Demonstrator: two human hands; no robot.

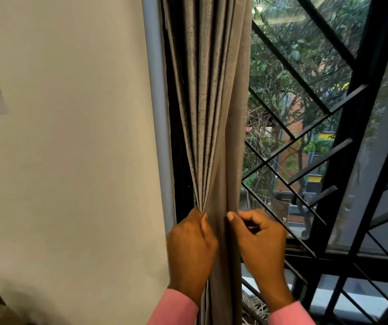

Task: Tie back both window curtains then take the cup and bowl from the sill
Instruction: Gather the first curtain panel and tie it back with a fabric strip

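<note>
A single wide-angle camera, worn on the person's head, is looking forward and down from close beside a window's left edge, and its lens is bowing straight lines near the frame's sides. It is facing a gathered grey curtain (211,113) at centre, with a pale wall (71,160) filling the left half and a black window grille (347,137) the right. The left hand (191,245) and right hand (260,240) are showing at the bottom edge, close below the lens.

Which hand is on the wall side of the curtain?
The left hand, gripping the gathered pleats of the curtain; the right hand is at its window-side edge.
</note>
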